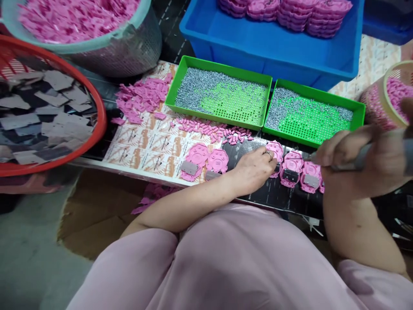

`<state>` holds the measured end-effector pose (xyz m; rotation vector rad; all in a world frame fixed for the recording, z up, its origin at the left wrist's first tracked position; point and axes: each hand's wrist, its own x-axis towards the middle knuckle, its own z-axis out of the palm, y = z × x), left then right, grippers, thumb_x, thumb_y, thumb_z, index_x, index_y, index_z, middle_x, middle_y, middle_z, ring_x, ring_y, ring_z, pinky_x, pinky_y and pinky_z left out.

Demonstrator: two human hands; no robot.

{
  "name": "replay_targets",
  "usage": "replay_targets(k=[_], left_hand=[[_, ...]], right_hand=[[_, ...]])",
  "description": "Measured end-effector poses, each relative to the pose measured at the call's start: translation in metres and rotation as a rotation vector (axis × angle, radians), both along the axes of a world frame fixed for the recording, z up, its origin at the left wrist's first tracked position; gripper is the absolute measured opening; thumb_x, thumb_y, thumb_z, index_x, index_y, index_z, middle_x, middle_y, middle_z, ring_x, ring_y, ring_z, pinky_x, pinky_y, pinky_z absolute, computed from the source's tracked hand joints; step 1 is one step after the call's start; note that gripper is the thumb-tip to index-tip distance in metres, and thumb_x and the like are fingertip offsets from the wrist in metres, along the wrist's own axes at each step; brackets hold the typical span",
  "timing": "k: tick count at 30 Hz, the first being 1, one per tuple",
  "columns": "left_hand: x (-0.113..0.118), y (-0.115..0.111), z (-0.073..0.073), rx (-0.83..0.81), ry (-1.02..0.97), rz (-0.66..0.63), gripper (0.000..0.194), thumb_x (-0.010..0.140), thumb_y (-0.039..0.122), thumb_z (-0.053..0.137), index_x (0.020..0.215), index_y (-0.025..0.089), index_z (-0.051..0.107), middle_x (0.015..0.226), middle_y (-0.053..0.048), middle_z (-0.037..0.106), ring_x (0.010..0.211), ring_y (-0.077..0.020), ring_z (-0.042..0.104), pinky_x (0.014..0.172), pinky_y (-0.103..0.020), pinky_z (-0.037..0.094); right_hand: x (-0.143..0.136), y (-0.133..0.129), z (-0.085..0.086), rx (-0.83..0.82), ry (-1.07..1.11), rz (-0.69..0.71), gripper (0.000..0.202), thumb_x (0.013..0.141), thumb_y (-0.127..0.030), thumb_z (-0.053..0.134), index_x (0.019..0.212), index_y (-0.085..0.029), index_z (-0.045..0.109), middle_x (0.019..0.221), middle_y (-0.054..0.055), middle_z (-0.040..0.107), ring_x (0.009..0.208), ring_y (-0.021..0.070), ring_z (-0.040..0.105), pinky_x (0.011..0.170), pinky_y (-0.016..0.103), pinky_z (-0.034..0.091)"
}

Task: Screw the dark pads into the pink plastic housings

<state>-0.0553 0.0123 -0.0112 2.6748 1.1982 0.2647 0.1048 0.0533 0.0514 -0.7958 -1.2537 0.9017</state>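
Note:
My left hand (pixel 258 169), with a ring on one finger, rests on the table with its fingers closed on a pink plastic casing (pixel 275 149), partly covering it. My right hand (pixel 350 183), slightly blurred, is wrapped round a grey screwdriver (pixel 363 157), apparently a power one. Its thin bit points left over a neighbouring pink casing (pixel 292 162) that bears a black plate (pixel 290 175). To the right lies another casing with a grey plate (pixel 311 181); one more is partly hidden by my right wrist. Left of my left arm lie two casings (pixel 196 154) with grey plates.
Two green trays (pixel 219 116) of small screws stand behind my hands, before a blue bin (pixel 274 60) with stacked pink casings. Small pink pieces (pixel 213 130) and a pink heap (pixel 142 99) lie leftward. A red basket (pixel 100 125) of plates and a pale-green basket (pixel 129 47) stand left.

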Motion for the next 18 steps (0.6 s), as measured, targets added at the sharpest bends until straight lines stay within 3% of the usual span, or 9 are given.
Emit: replay_targets(k=[3, 6, 11, 14, 16, 18], left_hand=[[0.001, 0.0, 0.001, -0.003, 0.028, 0.004, 0.02, 0.094, 0.024, 0.054, 0.104, 0.01, 0.065, 0.097, -0.01, 0.064, 0.097, -0.0227, 0.055, 0.082, -0.032, 0.047], [0.002, 0.0, 0.002, 0.003, 0.041, 0.007, 0.02, 0.094, 0.024, 0.053, 0.104, 0.01, 0.065, 0.098, -0.01, 0.064, 0.098, -0.0226, 0.055, 0.081, -0.032, 0.047], [0.002, 0.0, 0.001, 0.022, 0.007, -0.002, 0.019, 0.093, 0.021, 0.055, 0.102, 0.009, 0.066, 0.097, -0.011, 0.065, 0.096, -0.0222, 0.055, 0.083, -0.032, 0.046], [0.002, 0.0, 0.002, 0.008, 0.006, 0.003, 0.018, 0.092, 0.021, 0.054, 0.099, 0.009, 0.066, 0.096, -0.011, 0.065, 0.097, -0.0235, 0.056, 0.081, -0.032, 0.047], [0.003, 0.0, 0.002, -0.001, 0.006, 0.008, 0.017, 0.092, 0.02, 0.054, 0.097, 0.009, 0.066, 0.095, -0.012, 0.065, 0.098, -0.0243, 0.055, 0.079, -0.032, 0.048], [0.003, 0.0, 0.002, -0.008, 0.004, 0.009, 0.016, 0.091, 0.019, 0.055, 0.097, 0.009, 0.066, 0.095, -0.012, 0.065, 0.099, -0.0245, 0.055, 0.077, -0.032, 0.048]], right_hand=[[-0.011, -0.027, -0.003, 0.068, 0.053, 0.092, 0.005, 0.077, -0.031, 0.066, 0.076, -0.028, 0.062, 0.043, -0.009, 0.038, 0.028, 0.0097, 0.036, 0.026, 0.025, 0.033], [-0.018, -0.033, -0.005, 0.096, 0.061, 0.153, 0.013, 0.079, -0.027, 0.06, 0.091, -0.031, 0.063, 0.044, -0.01, 0.04, 0.028, 0.0093, 0.035, 0.026, 0.024, 0.031], [-0.02, -0.027, -0.005, 0.162, 0.042, 0.171, 0.021, 0.082, -0.024, 0.058, 0.1, -0.031, 0.065, 0.044, -0.011, 0.039, 0.026, 0.0082, 0.033, 0.024, 0.022, 0.031], [-0.019, -0.026, -0.009, 0.138, 0.008, 0.198, 0.007, 0.083, -0.026, 0.059, 0.077, -0.027, 0.063, 0.043, -0.009, 0.038, 0.028, 0.009, 0.036, 0.024, 0.024, 0.029], [-0.018, -0.028, -0.013, 0.113, -0.069, 0.244, 0.03, 0.087, -0.03, 0.056, 0.058, -0.022, 0.051, 0.042, -0.006, 0.036, 0.03, 0.0094, 0.039, 0.026, 0.025, 0.028], [-0.017, -0.031, -0.016, 0.097, -0.135, 0.282, 0.038, 0.089, -0.032, 0.054, 0.054, -0.021, 0.044, 0.042, -0.005, 0.037, 0.032, 0.0096, 0.042, 0.029, 0.025, 0.03]])
